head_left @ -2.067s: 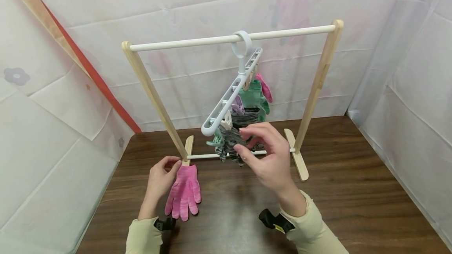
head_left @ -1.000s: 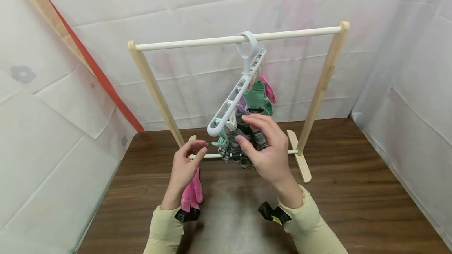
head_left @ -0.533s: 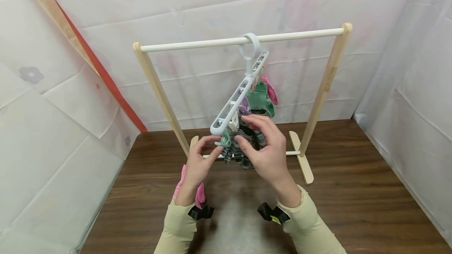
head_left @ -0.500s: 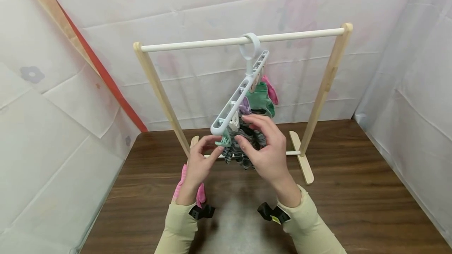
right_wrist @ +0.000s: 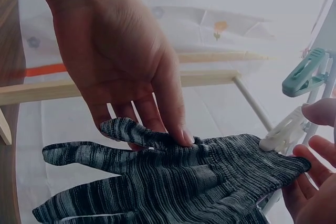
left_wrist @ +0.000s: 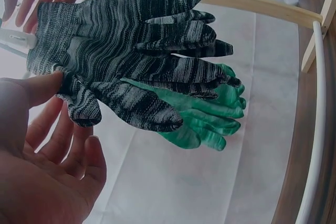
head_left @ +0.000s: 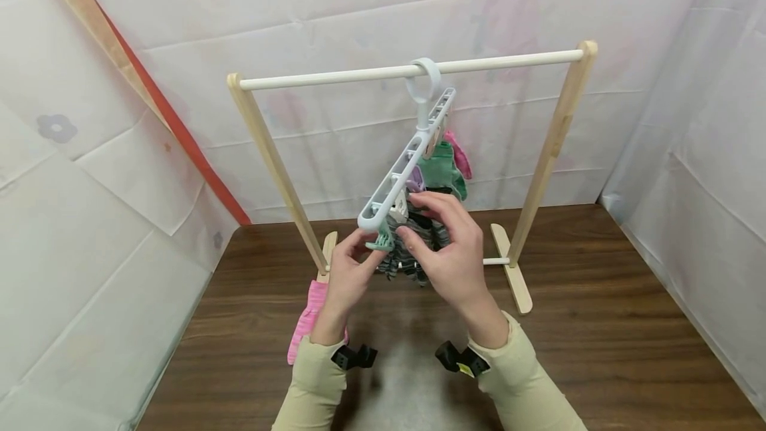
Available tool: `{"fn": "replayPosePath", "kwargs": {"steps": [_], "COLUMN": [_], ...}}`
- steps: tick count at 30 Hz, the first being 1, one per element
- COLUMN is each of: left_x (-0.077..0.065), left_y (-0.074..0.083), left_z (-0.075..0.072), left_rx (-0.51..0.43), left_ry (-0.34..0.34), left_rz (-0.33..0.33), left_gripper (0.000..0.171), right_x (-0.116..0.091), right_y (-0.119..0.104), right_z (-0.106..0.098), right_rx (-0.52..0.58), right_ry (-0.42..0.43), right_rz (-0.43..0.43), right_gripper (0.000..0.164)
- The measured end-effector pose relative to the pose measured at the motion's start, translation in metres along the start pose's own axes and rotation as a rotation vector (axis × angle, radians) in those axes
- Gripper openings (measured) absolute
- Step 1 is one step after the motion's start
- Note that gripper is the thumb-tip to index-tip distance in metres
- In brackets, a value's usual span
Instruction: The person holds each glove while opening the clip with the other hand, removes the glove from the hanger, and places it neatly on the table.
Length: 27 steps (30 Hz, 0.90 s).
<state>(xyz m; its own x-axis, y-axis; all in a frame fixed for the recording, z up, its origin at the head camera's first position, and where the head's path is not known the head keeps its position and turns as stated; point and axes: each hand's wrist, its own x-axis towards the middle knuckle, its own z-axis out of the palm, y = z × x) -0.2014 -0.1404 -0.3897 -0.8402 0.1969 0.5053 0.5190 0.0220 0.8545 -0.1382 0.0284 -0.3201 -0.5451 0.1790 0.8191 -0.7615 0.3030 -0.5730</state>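
Note:
A black-and-grey striped knit glove [left_wrist: 100,45] hangs by its cuff from a white clip [right_wrist: 283,129] on the pale hanger [head_left: 383,195]. My left hand [right_wrist: 121,51] pinches this glove near its thumb, thumb in front and fingers behind. My right hand [head_left: 449,248] is beside the cuff, its thumb tip right at the white clip in the right wrist view and its fingers loosely curved behind. A free mint-green clip [right_wrist: 304,72] hangs at the hanger's near end, beside my left fingertips in the head view.
The hanger hooks over a white rail on a wooden stand [head_left: 556,145]. Green gloves [left_wrist: 205,119] and a pink one [head_left: 459,155] hang farther back, near a purple clip [head_left: 415,180]. Another pink glove [head_left: 308,321] lies on the wooden table [head_left: 610,324], partly under my left forearm.
My left hand has moved right, from beside the pink glove on the table to the striped glove below the hanger's near end. My right hand has stayed nearly still.

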Motion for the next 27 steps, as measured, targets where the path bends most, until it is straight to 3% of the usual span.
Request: {"fn": "replayPosePath", "kwargs": {"steps": [9, 16, 27], "left_x": [-0.001, -0.004, -0.003], "left_y": [0.004, 0.033, 0.039], "left_z": [0.003, 0.004, 0.003], "left_rx": [-0.012, -0.016, -0.003], "left_ry": [-0.017, -0.039, -0.07], "left_rz": [0.018, 0.016, -0.029], "left_gripper": [0.016, 0.016, 0.018], "right_x": [0.002, 0.006, 0.009], "right_y": [0.003, 0.004, 0.002], "right_z": [0.005, 0.009, 0.011], "right_rx": [0.008, 0.043, 0.037], "right_ry": [0.023, 0.032, 0.012], "right_rz": [0.001, 0.006, 0.026], "right_gripper": [0.042, 0.043, 0.039]}}
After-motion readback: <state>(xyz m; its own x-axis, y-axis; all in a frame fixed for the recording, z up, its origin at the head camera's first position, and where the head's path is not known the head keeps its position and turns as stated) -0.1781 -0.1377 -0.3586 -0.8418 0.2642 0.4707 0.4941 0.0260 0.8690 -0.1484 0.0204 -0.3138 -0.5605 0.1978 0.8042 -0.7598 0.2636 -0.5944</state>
